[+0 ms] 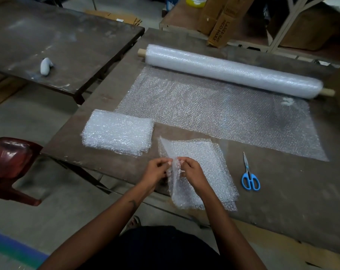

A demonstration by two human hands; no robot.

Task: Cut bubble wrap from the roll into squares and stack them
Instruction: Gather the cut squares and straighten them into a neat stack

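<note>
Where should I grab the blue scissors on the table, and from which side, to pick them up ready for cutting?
Take the scissors by the blue handle loops, coming from the near table edge. They lie flat, blades closed, tip pointing away toward the unrolled sheet, loops toward you. The right hand is closest, but it is pinching a cut piece together with the left hand.

Bare table [293,191] right of scissors [250,175]; stack [117,132] blocks left.

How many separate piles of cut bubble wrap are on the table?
2: a thick stack at the table's left edge, and a thinner pile in front of the person, left of the scissors.
</note>
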